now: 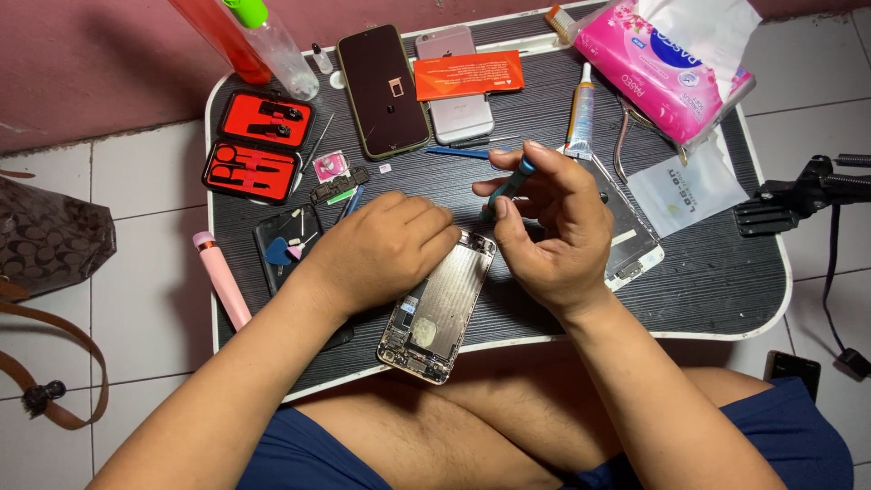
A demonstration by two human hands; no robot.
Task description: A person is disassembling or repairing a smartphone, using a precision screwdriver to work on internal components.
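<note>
Free room: bare tray strip at lower right, open approach past the detached screen panel. Rear blocked w/ two phones, tissue pack, glue tube. Left side crowded: red tool case, pink pen, small parts.
</note>
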